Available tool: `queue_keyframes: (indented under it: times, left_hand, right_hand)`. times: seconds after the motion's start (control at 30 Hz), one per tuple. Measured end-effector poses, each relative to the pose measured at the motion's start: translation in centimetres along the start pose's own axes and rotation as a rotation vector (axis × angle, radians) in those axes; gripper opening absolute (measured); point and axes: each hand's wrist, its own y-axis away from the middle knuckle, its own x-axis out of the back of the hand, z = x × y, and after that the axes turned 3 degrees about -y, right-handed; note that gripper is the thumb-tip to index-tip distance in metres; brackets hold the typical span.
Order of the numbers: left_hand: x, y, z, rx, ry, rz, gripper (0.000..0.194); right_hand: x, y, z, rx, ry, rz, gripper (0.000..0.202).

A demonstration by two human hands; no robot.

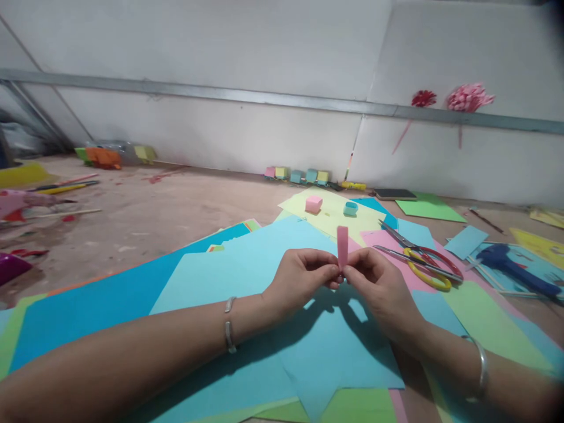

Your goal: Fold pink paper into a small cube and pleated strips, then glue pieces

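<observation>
A narrow pink paper strip point(342, 244) stands upright between my hands, its lower end pinched by the fingertips of both. My left hand point(304, 276) grips it from the left with thumb and forefinger, and my right hand point(381, 288) from the right. The fingertips almost touch. Beneath them lie light blue sheets point(229, 273) on a darker blue sheet point(88, 311). Beyond the strip, a small pink paper box point(314, 204) and a small teal one point(351, 208) rest on pale yellow paper point(291, 202).
Right of my hands lie scissors with red handles point(440, 261) and a pair with yellow handles point(425, 273). Farther right is a dark blue tool point(520, 267). Small paper blocks point(296, 175) line the wall. Two paper flowers point(469, 98) hang at a metal rail point(264, 97).
</observation>
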Motion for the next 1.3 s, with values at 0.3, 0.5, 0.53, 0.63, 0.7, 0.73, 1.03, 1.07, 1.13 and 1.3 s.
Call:
queue_keyframes:
  times: [0.3,0.5,0.53,0.63,0.7,0.73,1.03,1.07,1.13,1.3]
  left_hand:
    - [-0.1,0.1,0.4,-0.039,-0.053,0.033,0.007]
    - [0.4,-0.1,0.1,0.041,-0.026,-0.045,0.009]
    - [0.4,-0.2,0.0,0.052,-0.012,-0.059,0.011]
    - [0.4,-0.2,0.1,0.06,0.031,-0.097,0.015]
    - [0.2,-0.2,0.2,0.051,0.048,-0.114,0.016]
    - [0.2,-0.2,0.3,0.048,0.056,-0.121,0.016]
    - [0.4,-0.1,-0.4,0.121,0.11,-0.127,0.011]
    - [0.4,-0.2,-0.4,0.13,0.103,-0.129,0.01]
    - [0.3,-0.2,-0.3,0.147,0.087,-0.121,0.01]
    - [0.4,-0.3,0.1,0.167,0.089,-0.109,0.011]
  right_hand:
    - [-0.1,0.2,-0.8,-0.006,-0.02,0.007,0.015]
    - [0.0,0.2,-0.8,-0.054,-0.002,-0.016,0.012]
    - [0.1,0.2,-0.8,-0.063,-0.002,-0.025,0.012]
    - [0.1,0.1,-0.9,-0.071,-0.006,-0.028,0.011]
    - [0.0,0.1,-1.0,-0.077,-0.015,-0.015,0.011]
    - [0.0,0.1,-1.0,-0.085,-0.023,-0.013,0.011]
    - [0.0,-0.2,-0.7,-0.234,-0.19,-0.011,0.004]
    - [0.1,-0.2,-0.6,-0.251,-0.192,-0.02,0.004]
    - [0.2,-0.4,-0.5,-0.267,-0.183,-0.046,0.004]
    - [0.4,-0.7,-0.9,-0.228,-0.118,-0.079,0.003]
